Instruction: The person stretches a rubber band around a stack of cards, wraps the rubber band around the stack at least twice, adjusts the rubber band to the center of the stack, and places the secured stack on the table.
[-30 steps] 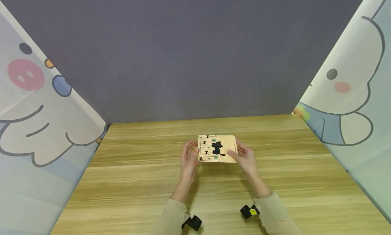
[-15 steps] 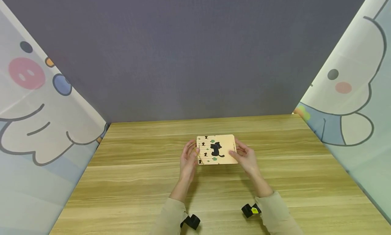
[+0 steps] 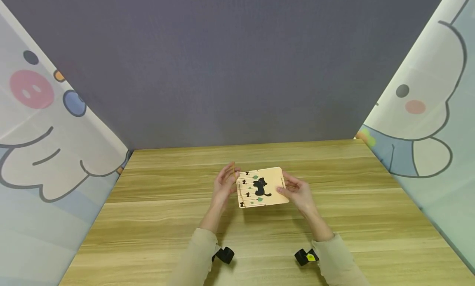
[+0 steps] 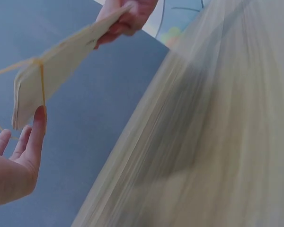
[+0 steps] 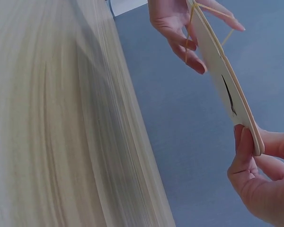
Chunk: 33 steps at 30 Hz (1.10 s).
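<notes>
A small cream notebook [image 3: 272, 179] with rounded corners and a black cat print is held above the table, slightly tilted. My right hand [image 3: 299, 195] grips its right end, thumb on the printed face and fingers behind. Around the left end runs a thin yellow rubber band [image 4: 42, 85], pulled outward by my left hand [image 3: 224, 185]. In the left wrist view the band stretches from the notebook to the spread fingers [image 4: 37, 130]. The right wrist view shows the layered edge of the notebook [image 5: 227, 87] and the band stretched at its far end.
The wood-grain table [image 3: 156, 220] spreads beneath both hands. A dark grey panel [image 3: 237, 71] stands at its back, with cartoon-printed sheets [image 3: 438, 104] at both sides. Black wrist mounts [image 3: 225, 255] hang by the sleeves.
My left hand has shifted left and pulls the rubber band away from the notebook's left end. The notebook has tilted, its left end now lower, and shows more of its face.
</notes>
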{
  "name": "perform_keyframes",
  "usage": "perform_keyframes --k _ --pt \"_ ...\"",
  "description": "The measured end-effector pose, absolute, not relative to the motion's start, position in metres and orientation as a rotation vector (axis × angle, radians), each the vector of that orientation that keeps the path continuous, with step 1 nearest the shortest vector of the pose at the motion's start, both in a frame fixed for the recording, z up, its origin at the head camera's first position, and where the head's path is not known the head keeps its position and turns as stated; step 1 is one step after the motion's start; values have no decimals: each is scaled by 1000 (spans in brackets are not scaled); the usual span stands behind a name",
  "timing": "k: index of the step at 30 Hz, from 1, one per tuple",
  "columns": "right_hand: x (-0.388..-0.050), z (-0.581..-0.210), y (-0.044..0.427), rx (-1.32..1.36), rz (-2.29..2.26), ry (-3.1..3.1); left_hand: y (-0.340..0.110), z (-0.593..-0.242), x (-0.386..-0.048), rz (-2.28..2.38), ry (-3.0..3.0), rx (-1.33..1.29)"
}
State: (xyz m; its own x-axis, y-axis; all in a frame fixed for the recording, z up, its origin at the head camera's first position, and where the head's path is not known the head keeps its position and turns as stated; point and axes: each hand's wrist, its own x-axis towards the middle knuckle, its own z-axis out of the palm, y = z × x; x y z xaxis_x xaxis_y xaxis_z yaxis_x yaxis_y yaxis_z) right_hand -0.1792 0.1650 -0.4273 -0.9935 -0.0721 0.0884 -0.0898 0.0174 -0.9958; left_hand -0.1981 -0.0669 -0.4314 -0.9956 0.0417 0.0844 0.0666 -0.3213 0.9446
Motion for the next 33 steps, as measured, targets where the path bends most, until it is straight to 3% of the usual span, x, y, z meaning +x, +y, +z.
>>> perform_keyframes --k 6,10,14,25,33 --pt "-177 -428 164 215 2187 -2242 -76 -433 -215 -2487 -1884 -256" --pt "-176 -429 163 224 2199 -2260 -89 -467 -248 -2446 -1914 -369" --pt "-175 -431 162 239 2227 -2255 -95 -481 -267 -2457 -1941 -355" --pt "-175 -432 162 289 2195 -2232 -85 -405 -249 -2704 -1860 -111" --pt "-174 -432 160 364 2166 -2200 -80 -395 -257 -2810 -1774 130"
